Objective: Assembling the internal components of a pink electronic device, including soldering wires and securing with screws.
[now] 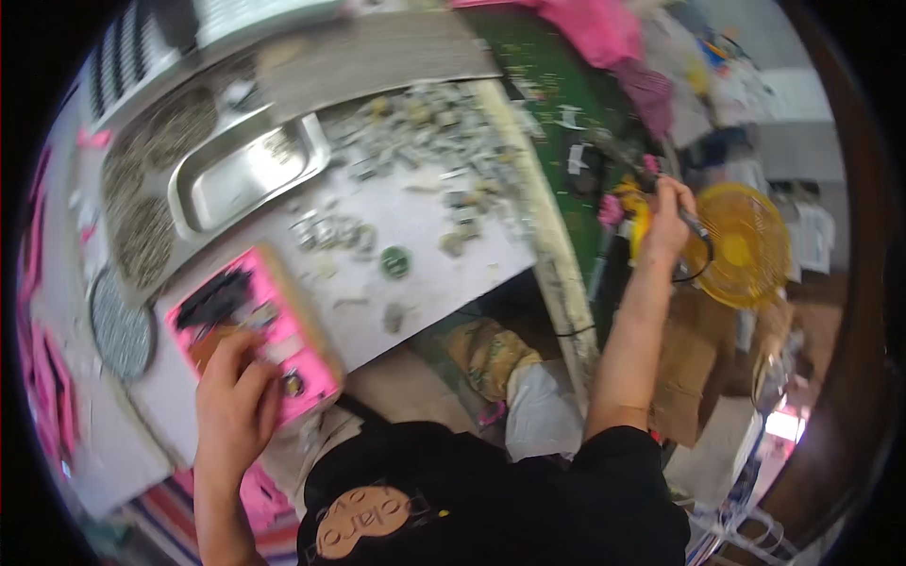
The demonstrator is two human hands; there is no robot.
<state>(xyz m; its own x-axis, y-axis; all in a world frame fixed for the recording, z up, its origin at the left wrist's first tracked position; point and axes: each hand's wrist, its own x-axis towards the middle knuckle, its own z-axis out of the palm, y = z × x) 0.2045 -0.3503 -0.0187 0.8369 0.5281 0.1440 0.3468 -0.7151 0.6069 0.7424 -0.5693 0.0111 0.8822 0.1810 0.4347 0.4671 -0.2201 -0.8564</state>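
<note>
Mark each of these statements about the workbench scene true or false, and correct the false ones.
1. The left hand rests on a pink tray. True.
2. The right hand lies flat on the white table. False: it is raised off to the right, gripping a dark-handled tool.
3. A yellow fan sits beyond the right hand. True.
4. The metal tray is stacked on the pink tray. False: it lies apart, farther back.
</note>
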